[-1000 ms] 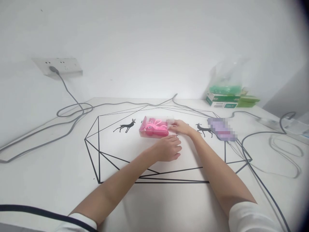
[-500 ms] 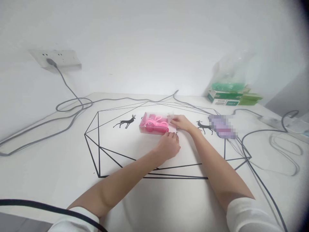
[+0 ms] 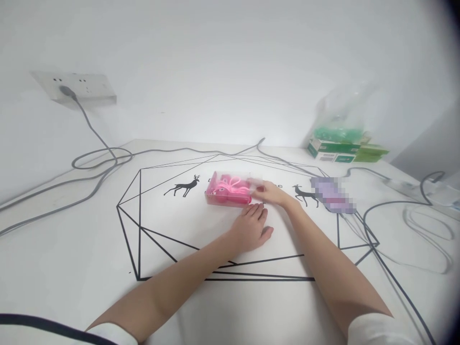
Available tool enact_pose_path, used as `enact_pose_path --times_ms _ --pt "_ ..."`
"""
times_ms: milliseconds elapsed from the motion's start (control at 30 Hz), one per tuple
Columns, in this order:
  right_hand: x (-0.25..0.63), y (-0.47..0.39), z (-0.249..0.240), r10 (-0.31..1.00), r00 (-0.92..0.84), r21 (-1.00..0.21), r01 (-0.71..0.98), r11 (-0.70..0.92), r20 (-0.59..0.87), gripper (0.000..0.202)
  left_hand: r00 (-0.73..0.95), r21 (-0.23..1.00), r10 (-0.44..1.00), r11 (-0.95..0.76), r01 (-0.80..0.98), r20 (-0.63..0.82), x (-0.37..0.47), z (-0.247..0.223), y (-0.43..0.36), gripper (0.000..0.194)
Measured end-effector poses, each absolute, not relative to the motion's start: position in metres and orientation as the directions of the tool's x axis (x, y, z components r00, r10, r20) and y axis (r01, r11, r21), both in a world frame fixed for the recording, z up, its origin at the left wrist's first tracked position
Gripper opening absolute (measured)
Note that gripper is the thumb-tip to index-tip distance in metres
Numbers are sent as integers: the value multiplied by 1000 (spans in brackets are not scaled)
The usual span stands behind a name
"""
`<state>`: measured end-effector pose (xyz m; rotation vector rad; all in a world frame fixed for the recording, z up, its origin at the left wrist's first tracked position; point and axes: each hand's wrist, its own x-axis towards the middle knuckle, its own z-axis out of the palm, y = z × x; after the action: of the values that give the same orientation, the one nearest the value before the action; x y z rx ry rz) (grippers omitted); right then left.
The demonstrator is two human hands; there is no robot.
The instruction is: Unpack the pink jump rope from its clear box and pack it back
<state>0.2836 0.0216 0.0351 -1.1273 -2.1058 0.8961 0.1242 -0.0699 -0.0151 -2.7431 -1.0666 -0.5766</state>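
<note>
Pink corded item [image 3: 233, 192] is inside the clear plastic box [image 3: 210, 192]; can't tell if the right end is closed. Box lies flat on the white table [image 3: 223, 311]. Right hand [image 3: 272, 193] bent at that end, grip unclear to me. Left hand [image 3: 249, 229] near front corner, fingers loosely extended, nothing visibly held.

The white table [image 3: 244, 306] has black deer and lines printed on it. A clear-sided pink box [image 3: 228, 189], a purple thing [image 3: 333, 195] and grey cables [image 3: 172, 150] lie there.
</note>
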Motion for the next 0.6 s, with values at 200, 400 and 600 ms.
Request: enact_pose_path --times_ms 200,400,600 --pt "280 18 38 860 -498 -806 462 369 109 59 652 84 645 -734 674 399 124 -17 -69 54" --pt "277 23 32 814 -560 -788 426 445 157 64 655 117 647 -741 662 391 125 -19 -69 55" --pt "276 27 26 809 -566 -732 481 483 161 65 659 127 647 -744 656 383 126 -16 -70 53"
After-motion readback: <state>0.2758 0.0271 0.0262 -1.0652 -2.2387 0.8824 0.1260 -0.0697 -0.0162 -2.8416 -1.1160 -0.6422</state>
